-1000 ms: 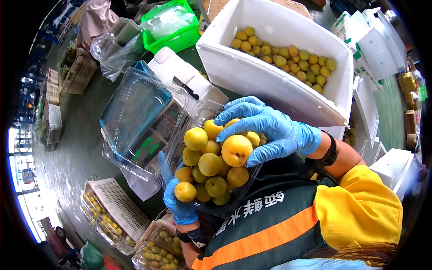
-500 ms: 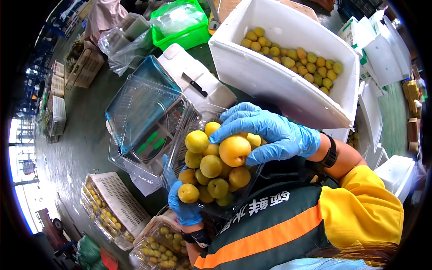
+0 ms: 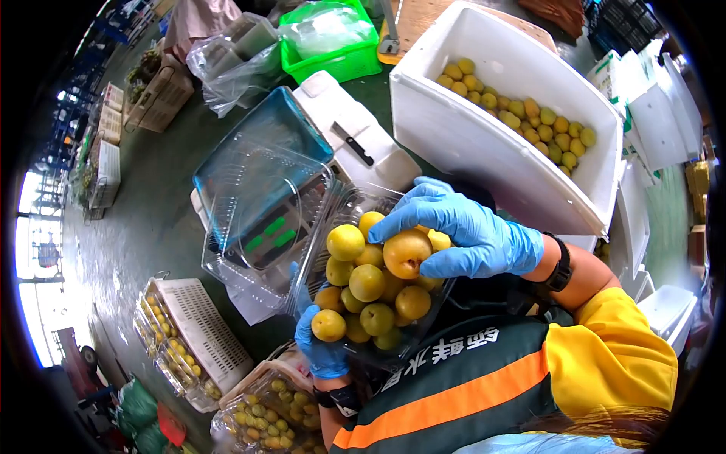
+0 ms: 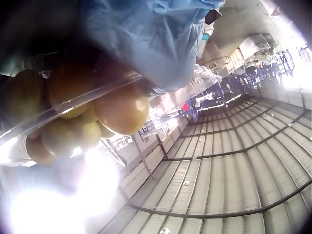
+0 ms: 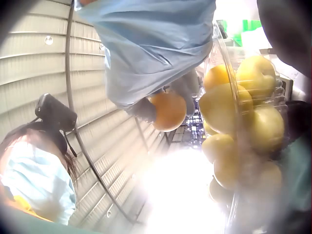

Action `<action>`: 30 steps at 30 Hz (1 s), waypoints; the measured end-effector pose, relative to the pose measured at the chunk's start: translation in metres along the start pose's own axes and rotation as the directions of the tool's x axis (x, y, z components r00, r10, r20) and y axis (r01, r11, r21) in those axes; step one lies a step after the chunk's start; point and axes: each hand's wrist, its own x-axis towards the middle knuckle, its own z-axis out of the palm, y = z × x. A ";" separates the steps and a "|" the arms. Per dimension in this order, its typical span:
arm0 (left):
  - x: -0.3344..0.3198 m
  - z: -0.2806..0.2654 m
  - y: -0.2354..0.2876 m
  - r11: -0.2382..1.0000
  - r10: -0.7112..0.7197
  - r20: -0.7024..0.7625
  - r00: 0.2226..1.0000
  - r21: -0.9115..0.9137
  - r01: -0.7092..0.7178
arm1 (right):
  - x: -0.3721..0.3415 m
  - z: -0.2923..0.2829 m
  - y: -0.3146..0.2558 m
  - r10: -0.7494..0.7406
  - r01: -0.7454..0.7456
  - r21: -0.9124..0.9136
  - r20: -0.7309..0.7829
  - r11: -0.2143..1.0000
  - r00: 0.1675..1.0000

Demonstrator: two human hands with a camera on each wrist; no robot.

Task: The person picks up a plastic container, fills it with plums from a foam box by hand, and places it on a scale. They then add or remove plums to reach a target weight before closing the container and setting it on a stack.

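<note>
A clear plastic clamshell [image 3: 423, 327], its lid [image 3: 249, 204] folded back to the left, holds a heap of yellow-green plums [image 3: 367, 283]. The blue-gloved left hand [image 3: 321, 344] grips the box at its lower left side, partly hidden behind it. Over the upper right of the heap, the gloved right hand [image 3: 469, 234] pinches a larger orange-yellow plum [image 3: 407, 253] between thumb and fingers. That same plum [image 5: 169, 112] shows under the right hand [image 5: 156, 53] in the right wrist view, beside the filled box. In the left wrist view, the left hand [image 4: 146, 44] lies against the box's edge.
A white foam box [image 3: 499, 163] of plums stands at the upper right. Beyond the lid sit a scale with a blue-covered top [image 3: 261, 151], a knife [image 3: 354, 144] on white foam and a green basket [image 3: 340, 60]. Filled clamshells [image 3: 268, 416] and a crate [image 3: 204, 325] are lower left.
The surroundings and both hands have shifted rightward in the head view. The right hand keeps its pinch on the large plum, which has turned slightly; the left still grips the box.
</note>
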 end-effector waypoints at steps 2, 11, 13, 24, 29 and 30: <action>0.005 0.001 0.005 0.989 0.127 0.034 0.991 0.077 -0.129 | 0.012 0.002 -0.001 -0.052 0.061 -0.350 0.037 0.935 0.998; 0.073 0.021 0.084 0.871 0.371 0.150 0.916 0.287 -0.400 | 0.045 -0.044 -0.025 -0.107 -0.062 -0.624 -0.230 0.779 0.967; 0.101 0.008 0.114 0.799 0.464 0.139 0.875 0.360 -0.481 | 0.026 -0.063 -0.030 -0.087 -0.163 -0.601 -0.365 0.782 0.927; 0.232 -0.027 0.214 0.893 0.335 -0.032 0.942 0.331 -0.306 | -0.127 -0.203 0.090 0.702 -0.589 -0.743 -0.234 0.317 0.673; 0.252 -0.037 0.241 0.846 0.362 -0.046 0.931 0.436 -0.307 | -0.155 -0.190 0.127 0.844 -0.695 -0.479 0.318 0.537 0.432; 0.253 -0.040 0.249 0.842 0.400 -0.166 0.902 0.455 -0.289 | -0.156 -0.191 0.130 0.837 -0.704 -0.455 0.339 0.546 0.430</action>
